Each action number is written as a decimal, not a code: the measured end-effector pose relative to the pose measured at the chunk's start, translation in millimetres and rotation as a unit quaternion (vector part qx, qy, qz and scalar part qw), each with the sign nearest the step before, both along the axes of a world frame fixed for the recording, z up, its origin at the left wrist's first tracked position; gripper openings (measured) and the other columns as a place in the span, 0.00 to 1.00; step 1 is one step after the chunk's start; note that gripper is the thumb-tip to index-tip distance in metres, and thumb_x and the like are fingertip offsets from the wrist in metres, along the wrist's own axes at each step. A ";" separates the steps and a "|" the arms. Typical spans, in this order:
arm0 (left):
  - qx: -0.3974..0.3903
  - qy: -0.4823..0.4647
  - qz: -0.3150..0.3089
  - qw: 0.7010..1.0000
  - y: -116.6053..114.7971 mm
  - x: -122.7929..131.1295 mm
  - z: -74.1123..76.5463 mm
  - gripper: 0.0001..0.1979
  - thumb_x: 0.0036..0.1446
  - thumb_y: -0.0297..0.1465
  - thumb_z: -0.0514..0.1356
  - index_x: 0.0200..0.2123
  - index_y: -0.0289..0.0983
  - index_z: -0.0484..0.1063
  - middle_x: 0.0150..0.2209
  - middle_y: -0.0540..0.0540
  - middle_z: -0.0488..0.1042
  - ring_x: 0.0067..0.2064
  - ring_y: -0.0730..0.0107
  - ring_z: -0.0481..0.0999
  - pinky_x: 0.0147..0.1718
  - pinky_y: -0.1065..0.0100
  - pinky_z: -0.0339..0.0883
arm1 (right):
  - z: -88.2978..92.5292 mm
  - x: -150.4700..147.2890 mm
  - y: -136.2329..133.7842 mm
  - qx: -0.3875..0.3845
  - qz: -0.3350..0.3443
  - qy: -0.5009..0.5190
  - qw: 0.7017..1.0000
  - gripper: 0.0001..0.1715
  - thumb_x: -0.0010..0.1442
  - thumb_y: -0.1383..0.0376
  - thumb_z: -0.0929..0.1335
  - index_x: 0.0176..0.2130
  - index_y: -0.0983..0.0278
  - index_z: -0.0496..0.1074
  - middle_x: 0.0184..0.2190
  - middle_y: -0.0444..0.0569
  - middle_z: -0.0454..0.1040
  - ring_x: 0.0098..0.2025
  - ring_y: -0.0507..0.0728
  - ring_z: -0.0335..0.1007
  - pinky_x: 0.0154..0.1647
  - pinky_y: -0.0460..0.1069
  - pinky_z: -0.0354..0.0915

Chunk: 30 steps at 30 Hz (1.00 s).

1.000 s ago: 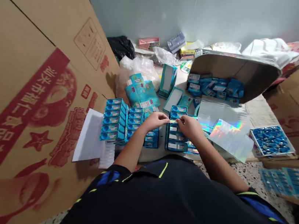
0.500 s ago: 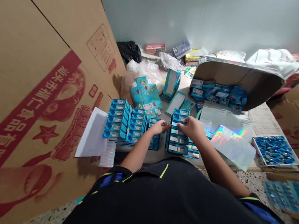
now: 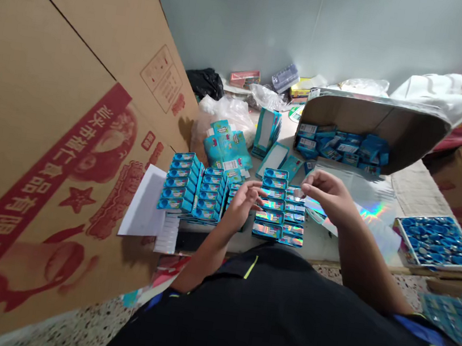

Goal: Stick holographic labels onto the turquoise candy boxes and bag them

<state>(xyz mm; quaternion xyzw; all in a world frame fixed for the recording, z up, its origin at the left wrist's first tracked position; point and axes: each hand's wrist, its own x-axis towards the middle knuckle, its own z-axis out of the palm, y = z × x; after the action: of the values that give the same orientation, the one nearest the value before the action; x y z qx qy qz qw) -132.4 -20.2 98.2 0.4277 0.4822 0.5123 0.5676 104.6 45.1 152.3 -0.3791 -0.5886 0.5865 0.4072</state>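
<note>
Barely discernible scrap (image 3: pixel 298 194), right fingers (image 3: pixel 317 177)

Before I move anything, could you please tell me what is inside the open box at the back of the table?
Inside the open box, small blue packs lie in a jumbled heap. Whatever is beneath the top ones is covered and cannot be seen.
</note>
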 end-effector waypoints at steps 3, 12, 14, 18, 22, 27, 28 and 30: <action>-0.063 -0.127 -0.088 0.986 8.0 17.5 8.2 0.45 0.53 0.67 0.59 0.62 0.42 0.63 0.49 0.38 0.77 0.42 0.58 0.80 0.31 0.64 0.75 | 1.1 -18.2 -2.8 -0.020 0.059 0.052 0.997 0.28 0.50 0.47 0.79 0.33 0.59 0.65 0.27 0.42 0.70 0.29 0.53 0.67 0.30 0.49 0.63; -0.069 -0.123 -0.010 0.990 19.5 21.8 1.8 0.30 0.44 0.54 0.75 0.37 0.37 0.72 0.30 0.50 0.74 0.33 0.69 0.77 0.37 0.63 0.78 | -10.8 -38.2 9.4 0.008 0.057 0.064 0.996 0.28 0.51 0.49 0.78 0.35 0.58 0.61 0.27 0.39 0.68 0.30 0.51 0.65 0.34 0.49 0.63; -0.056 -0.077 0.023 0.995 25.3 15.1 -0.3 0.28 0.47 0.52 0.74 0.37 0.36 0.73 0.29 0.51 0.73 0.33 0.71 0.75 0.39 0.62 0.78 | -17.3 -42.3 13.6 0.012 0.035 0.038 0.999 0.27 0.52 0.49 0.77 0.34 0.58 0.60 0.26 0.39 0.67 0.29 0.51 0.63 0.32 0.49 0.61; -0.046 0.025 0.034 0.998 39.9 -0.4 0.6 0.21 0.55 0.44 0.70 0.43 0.34 0.76 0.33 0.47 0.77 0.34 0.71 0.77 0.39 0.66 0.76 | -31.0 -48.2 20.9 0.009 -0.002 -0.017 1.000 0.26 0.52 0.50 0.76 0.34 0.59 0.60 0.25 0.38 0.67 0.27 0.50 0.61 0.30 0.48 0.57; -0.044 0.070 0.016 0.996 51.6 -11.0 6.7 0.22 0.63 0.34 0.63 0.59 0.34 0.70 0.36 0.45 0.80 0.38 0.66 0.82 0.40 0.66 0.75 | -38.4 -47.3 27.6 -0.014 -0.032 -0.037 0.999 0.23 0.52 0.52 0.74 0.35 0.59 0.60 0.25 0.39 0.69 0.26 0.50 0.61 0.28 0.48 0.54; -0.017 0.120 -0.024 0.992 61.3 -18.1 11.1 0.20 0.68 0.31 0.57 0.60 0.33 0.70 0.36 0.44 0.81 0.38 0.65 0.82 0.41 0.65 0.74 | -43.7 -46.7 35.4 -0.028 -0.048 -0.055 0.997 0.22 0.52 0.52 0.73 0.37 0.58 0.60 0.25 0.39 0.69 0.26 0.52 0.61 0.27 0.48 0.54; -0.014 0.133 -0.027 0.991 63.2 -19.0 10.3 0.20 0.68 0.32 0.57 0.60 0.33 0.71 0.35 0.44 0.81 0.37 0.66 0.81 0.41 0.65 0.73 | -45.6 -47.8 36.4 -0.025 -0.051 -0.060 0.997 0.22 0.52 0.51 0.72 0.37 0.58 0.61 0.24 0.39 0.69 0.26 0.51 0.61 0.27 0.48 0.54; -0.016 0.156 -0.027 0.987 67.1 -20.1 7.2 0.20 0.67 0.35 0.59 0.59 0.33 0.71 0.33 0.45 0.80 0.37 0.65 0.81 0.42 0.64 0.73 | -50.5 -51.2 37.8 -0.015 -0.053 -0.074 0.996 0.22 0.53 0.50 0.72 0.38 0.58 0.61 0.24 0.38 0.68 0.26 0.51 0.61 0.28 0.48 0.54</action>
<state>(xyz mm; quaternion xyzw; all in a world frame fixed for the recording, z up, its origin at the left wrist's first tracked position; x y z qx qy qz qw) -152.5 46.9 105.5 0.5062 0.5614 0.4158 0.5057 53.4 82.9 101.8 -0.4578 -0.5872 0.5436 0.3873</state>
